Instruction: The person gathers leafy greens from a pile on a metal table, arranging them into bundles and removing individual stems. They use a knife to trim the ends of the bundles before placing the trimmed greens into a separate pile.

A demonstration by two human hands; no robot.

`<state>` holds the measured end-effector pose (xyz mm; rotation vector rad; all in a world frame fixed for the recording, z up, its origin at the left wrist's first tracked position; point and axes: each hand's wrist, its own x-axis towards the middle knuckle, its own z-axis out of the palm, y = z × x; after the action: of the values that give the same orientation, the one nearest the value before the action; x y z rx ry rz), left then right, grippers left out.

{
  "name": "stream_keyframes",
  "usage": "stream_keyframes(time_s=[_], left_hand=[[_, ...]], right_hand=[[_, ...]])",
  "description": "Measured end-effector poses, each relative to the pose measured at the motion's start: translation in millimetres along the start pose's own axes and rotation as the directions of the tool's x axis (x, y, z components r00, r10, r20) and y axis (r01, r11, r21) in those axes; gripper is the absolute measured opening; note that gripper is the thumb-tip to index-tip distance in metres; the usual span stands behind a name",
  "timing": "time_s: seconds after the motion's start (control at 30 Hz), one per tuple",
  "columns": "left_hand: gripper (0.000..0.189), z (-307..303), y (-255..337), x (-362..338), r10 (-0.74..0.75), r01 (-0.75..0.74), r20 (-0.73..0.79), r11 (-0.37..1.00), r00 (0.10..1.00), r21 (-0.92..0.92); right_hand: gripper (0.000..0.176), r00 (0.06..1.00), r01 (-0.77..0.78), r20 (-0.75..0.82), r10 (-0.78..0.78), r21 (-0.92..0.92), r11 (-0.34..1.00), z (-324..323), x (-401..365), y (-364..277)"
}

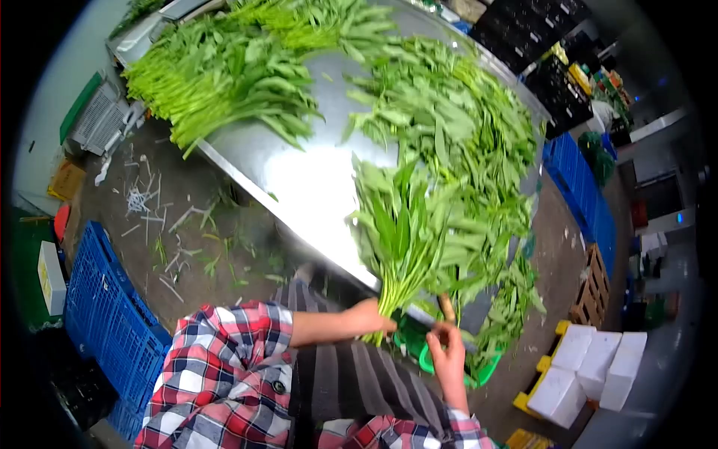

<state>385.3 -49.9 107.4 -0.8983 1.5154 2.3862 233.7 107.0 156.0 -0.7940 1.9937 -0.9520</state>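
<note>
On your far left a blue plastic crate [105, 314] with ribbed, slotted walls stands on the floor, which is littered with pale stem trimmings [161, 224]. Your left hand [370, 318] is closed tight round the stem end of a bunch of leafy greens [407, 232]. You hold the bunch at the near edge of the shiny steel desk [314, 179], with the leaves fanning away from you.

I judge the bunch light and floppy. The long narrow leaves look soft and easily bruised and the thin stems firmer, so the gathered stems are the place to grip.

Just right of it, your right hand [447, 352] has its fingers curled close by the stem ends; whether they pinch anything, I cannot tell. Further right, loose greens [464, 127] lie heaped on the desk, and white boxes [591, 359] sit low beside it.
</note>
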Motion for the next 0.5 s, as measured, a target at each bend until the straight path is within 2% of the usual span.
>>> stream_keyframes(time_s=[0.03,0.07,0.13,0.2,0.23,0.3,0.33,0.37,0.43,0.47,0.5], left_hand=[[0.02,-5.5,3.2,-3.4,0.026,-0.026,0.06,1.0,0.998,0.004],[0.021,-11.0,6.5,-7.0,0.051,-0.052,0.12,0.999,0.991,0.004],[0.025,-13.7,1.5,-15.4,0.059,-0.047,0.208,0.997,0.976,-0.064],[0.029,-16.5,-2.3,-22.3,0.122,-0.086,0.178,0.976,0.976,-0.199],[0.03,-21.3,0.4,-20.0,0.145,-0.105,0.124,0.954,0.982,-0.28],[0.027,-37.3,15.9,-22.1,0.143,-0.138,-0.008,0.935,0.99,-0.327],[0.027,-48.9,28.0,-27.9,0.149,-0.136,0.024,0.948,0.989,-0.288],[0.028,-60.7,45.5,-35.3,0.114,-0.098,0.125,0.987,0.986,-0.124],[0.029,-80.7,72.2,-45.1,-0.005,-0.057,0.301,0.979,0.954,0.196],[0.028,-94.7,74.9,-44.9,0.034,-0.08,0.325,0.989,0.945,0.127],[0.023,-113.1,87.6,-43.9,-0.041,-0.02,0.326,0.983,0.944,0.182]], right_hand=[[0.016,0.999,0.034,-0.031,-0.034,-0.003,0.999,-1.8,1.1,4.1],[0.015,0.998,0.056,-0.005,-0.056,0.078,0.995,2.4,3.1,4.8],[0.015,0.985,0.001,0.166,-0.042,0.237,0.972,20.4,8.7,3.9],[0.015,0.963,-0.018,0.264,-0.063,0.292,0.956,34.7,18.6,0.4],[0.015,0.96,0.003,0.268,-0.085,0.291,0.957,37.0,29.2,-3.5],[0.016,0.955,0.051,0.266,-0.131,0.289,0.956,41.5,48.7,-13.0],[0.017,0.955,0.085,0.245,-0.168,0.317,0.945,43.7,55.3,-20.2],[0.015,0.959,0.08,0.23,-0.167,0.345,0.935,46.5,63.1,-25.3],[0.016,0.956,0.073,0.252,-0.15,0.289,0.954,51.0,79.1,-37.5],[0.017,0.948,0.084,0.284,-0.146,0.221,0.972,52.7,87.5,-40.4],[0.018,0.941,0.092,0.311,-0.136,0.153,0.984,56.6,93.8,-41.0]])
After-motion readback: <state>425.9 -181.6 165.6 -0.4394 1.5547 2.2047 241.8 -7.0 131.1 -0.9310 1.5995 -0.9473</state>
